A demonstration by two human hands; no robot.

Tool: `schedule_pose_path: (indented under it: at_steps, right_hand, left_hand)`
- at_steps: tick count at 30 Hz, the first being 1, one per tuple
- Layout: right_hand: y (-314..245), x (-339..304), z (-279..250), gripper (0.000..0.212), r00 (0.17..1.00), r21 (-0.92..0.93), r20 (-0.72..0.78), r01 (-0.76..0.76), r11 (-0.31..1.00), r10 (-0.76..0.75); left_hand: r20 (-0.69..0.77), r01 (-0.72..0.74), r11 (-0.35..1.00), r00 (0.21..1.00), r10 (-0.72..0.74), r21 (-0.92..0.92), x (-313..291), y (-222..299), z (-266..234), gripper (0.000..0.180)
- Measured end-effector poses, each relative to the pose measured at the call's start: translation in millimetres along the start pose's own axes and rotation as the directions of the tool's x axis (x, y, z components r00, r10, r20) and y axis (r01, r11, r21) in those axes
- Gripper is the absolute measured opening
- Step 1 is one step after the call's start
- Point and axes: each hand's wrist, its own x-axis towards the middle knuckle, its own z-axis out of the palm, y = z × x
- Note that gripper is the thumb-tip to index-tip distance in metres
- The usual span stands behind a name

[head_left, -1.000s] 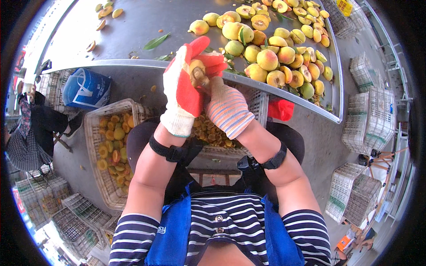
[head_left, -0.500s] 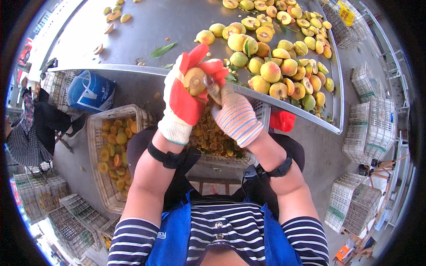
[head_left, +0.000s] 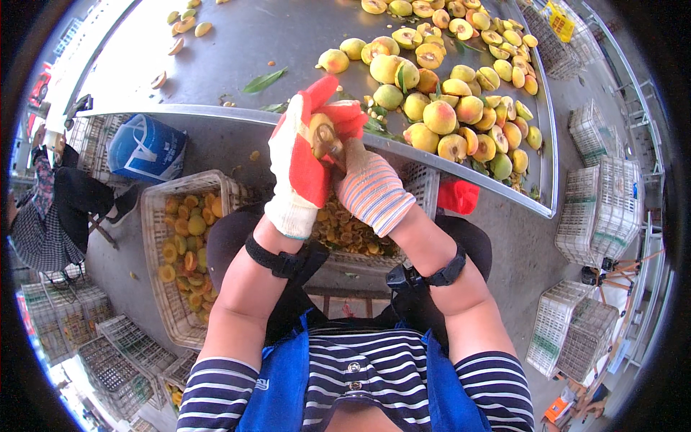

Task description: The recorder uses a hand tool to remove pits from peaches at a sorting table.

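In my left hand (head_left: 302, 155), in a white glove with a red palm, lies a peach half (head_left: 320, 135), cut side showing. My right hand (head_left: 374, 183), in a striped knit glove, grips a small pitting tool (head_left: 334, 147); its rounded metal end is at the fruit's middle, and its handle is mostly hidden. Just beyond my hands, whole and halved peaches (head_left: 437, 117) are heaped on the metal table (head_left: 237, 137). Beneath my hands a crate holds many brownish pits and scraps (head_left: 353, 229).
Left of my knees stands a crate (head_left: 155, 252) with peach halves. A blue bucket (head_left: 147, 147) is beyond it. Stacked white crates (head_left: 601, 209) line the right side. A red cloth-like thing (head_left: 458, 196) is by my right knee. Another person (head_left: 54, 216) sits at far left.
The peach half has tilted in my left hand. My right hand has shifted slightly left and nearer to me, and the tool has moved over the fruit's middle.
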Motion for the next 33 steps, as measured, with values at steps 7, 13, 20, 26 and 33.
schedule_pose_path:
  at_steps: [7, 13, 20, 26, 33]
  right_hand:
    - [-1, -7, -3, 0.035, 0.998, 0.217, 0.024, 0.050, 0.975, -0.057]
    - [-11, -15, -40, 0.044, 0.988, 0.520, 0.141, -0.016, 0.854, -0.067]
    - [-19, -19, -32, 0.044, 0.995, 0.438, 0.084, 0.015, 0.899, -0.057]
    - [-8, -25, -29, 0.039, 0.894, 0.679, 0.445, -0.370, 0.634, 0.046]
    - [-17, -30, -21, 0.029, 0.989, 0.630, 0.070, 0.056, 0.774, -0.128]
  left_hand:
    - [0.097, 0.031, 0.993, 0.994, -0.042, 0.110, 3, 7, -4, 0.060]
    - [0.254, 0.160, 0.987, 0.956, -0.149, -0.023, 8, 17, 2, 0.059]
    - [0.137, 0.053, 0.948, 0.985, -0.101, 0.314, 1, 37, 16, 0.057]
    - [0.177, 0.182, 0.905, 0.948, -0.266, 0.386, 10, 37, 15, 0.057]
    - [0.215, 0.160, 0.812, 0.919, -0.329, 0.561, 6, 41, 15, 0.054]
